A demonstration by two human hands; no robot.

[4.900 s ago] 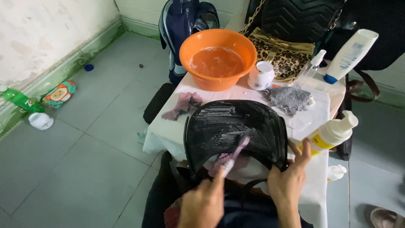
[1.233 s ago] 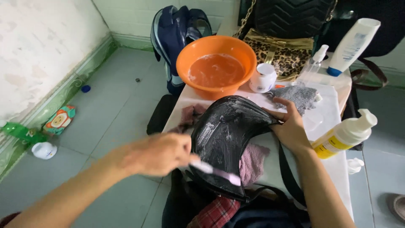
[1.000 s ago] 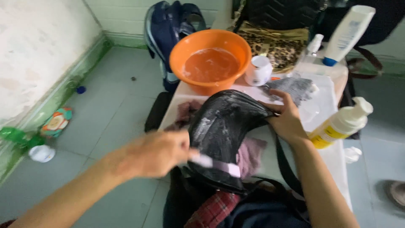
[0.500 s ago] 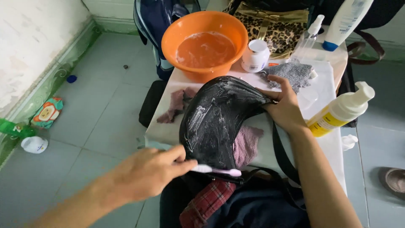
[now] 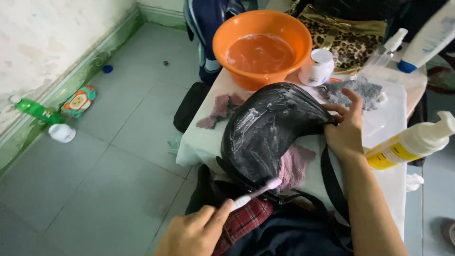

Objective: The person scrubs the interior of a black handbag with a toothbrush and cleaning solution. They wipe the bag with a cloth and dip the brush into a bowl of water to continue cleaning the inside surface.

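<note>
My left hand (image 5: 192,233) has dropped lower since half a second back, clamped on the toothbrush (image 5: 253,193) at the soapy black bag (image 5: 268,135); right hand (image 5: 345,130) pins it on the table (image 5: 199,147) (fingers spread). Risk: bag slips off edge, I judge.

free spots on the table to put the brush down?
Bare cloth shows on the table's left edge, between the purple rag and the black bag, and at right on the clear sheet between the right hand and the pump bottle. The back is crowded: orange basin, white jar, grey cloth.
</note>
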